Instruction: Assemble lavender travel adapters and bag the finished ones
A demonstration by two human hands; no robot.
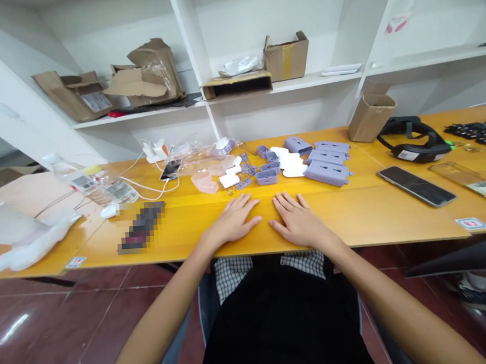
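L hand [235, 221] & R hand [298, 221] flat on tbl [183, 224] (slightly splayed).

Left hand [234, 221] flat, palm down, fingers fanned between one and two o'clock, thumb [254, 223] out at two! Right hand [300, 222] nearly mirrors it, fingers toward ten-thirty, thumb at ten; thumbs well clear of each other. Forearms slant in bare from seven and about four-thirty, wrists, as far as this angle shows, almost straight.

Right of the right hand [298, 220] sit a dark phone [416, 185], a black headset [424, 150] and a cardboard box [371, 118].
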